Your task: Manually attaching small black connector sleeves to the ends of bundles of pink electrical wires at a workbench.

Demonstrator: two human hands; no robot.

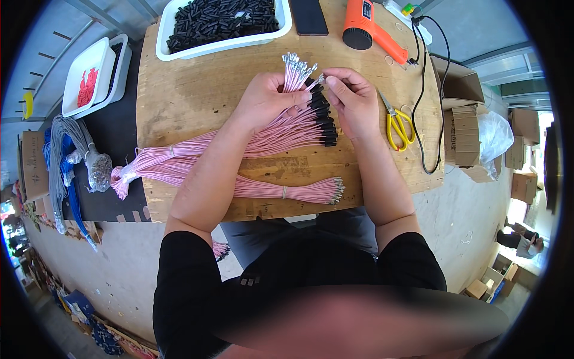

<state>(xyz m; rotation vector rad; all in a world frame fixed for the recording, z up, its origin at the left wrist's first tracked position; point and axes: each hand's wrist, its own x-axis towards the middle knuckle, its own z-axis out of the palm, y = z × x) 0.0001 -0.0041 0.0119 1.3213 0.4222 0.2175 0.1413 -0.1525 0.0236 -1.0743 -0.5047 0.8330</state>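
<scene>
Head view: both hands' fingers (pixel 311 94) closed around pink wires (pixel 281 128).

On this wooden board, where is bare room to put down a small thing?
The widest bare patch of the wooden board lies between the white tray of black pieces and the pink wires. A narrower strip runs between the right hand and the yellow scissors. It is crowded around the left hand and near the orange heat gun.

Left hand (pixel 266 102) grips pink wire bundle (pixel 281 133) — right hand (pixel 353 102) pinches one wire tip; yellow scissors (pixel 397 127) beside.
</scene>
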